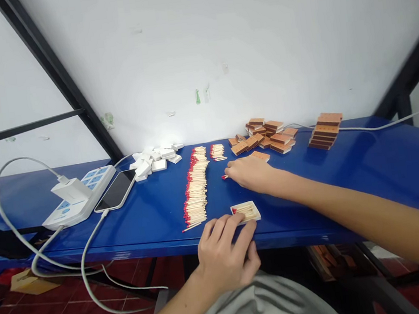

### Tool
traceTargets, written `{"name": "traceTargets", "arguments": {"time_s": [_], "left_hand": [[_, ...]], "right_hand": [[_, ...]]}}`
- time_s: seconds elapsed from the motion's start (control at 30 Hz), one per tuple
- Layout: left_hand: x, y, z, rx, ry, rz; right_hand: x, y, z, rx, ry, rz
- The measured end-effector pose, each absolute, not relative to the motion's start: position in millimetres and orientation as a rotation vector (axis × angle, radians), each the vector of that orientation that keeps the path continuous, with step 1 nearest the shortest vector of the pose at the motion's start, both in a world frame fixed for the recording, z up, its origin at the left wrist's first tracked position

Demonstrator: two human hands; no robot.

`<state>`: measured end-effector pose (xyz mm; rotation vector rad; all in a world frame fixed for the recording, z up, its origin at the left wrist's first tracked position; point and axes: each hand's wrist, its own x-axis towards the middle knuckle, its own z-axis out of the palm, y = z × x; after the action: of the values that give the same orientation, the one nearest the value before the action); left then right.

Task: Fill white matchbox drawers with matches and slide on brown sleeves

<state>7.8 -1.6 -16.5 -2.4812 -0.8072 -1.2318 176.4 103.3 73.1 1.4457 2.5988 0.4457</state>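
My left hand (227, 251) is at the front edge of the blue table, its fingers curled against the near side of a white matchbox tray (256, 213), holding it. Red-tipped matches (244, 209) lie inside the tray. Farther back, my right hand (249, 173) is closed in a pinch; a red match head (224, 177) pokes out at its fingertips, and how many matches it holds is hidden. Left of both hands runs a long row of matches (196, 186), heads to the left. A smaller pile of matches (217, 152) lies behind the right hand.
White empty-looking trays (156, 159) are heaped at the back left. Brown matchbox sleeves (268, 134) lie piled at the back, with a leaning stack of matchboxes (326, 131) to the right. A phone (116, 190), power strip (80, 196) and white cables (90, 273) occupy the left.
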Motion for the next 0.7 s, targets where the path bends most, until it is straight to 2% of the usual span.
{"name": "traceTargets", "arguments": {"time_s": [0.4,0.7], "left_hand": [[7.5,-2.6,-14.1,-2.483,-0.816,-1.215],[7.6,-2.5,-14.2,-2.482,-0.827,-1.212]], "right_hand": [[187.4,106.6,78.1,1.515,2.614,0.296],[199.5,105.9,85.9,1.409,2.672,0.200]]}}
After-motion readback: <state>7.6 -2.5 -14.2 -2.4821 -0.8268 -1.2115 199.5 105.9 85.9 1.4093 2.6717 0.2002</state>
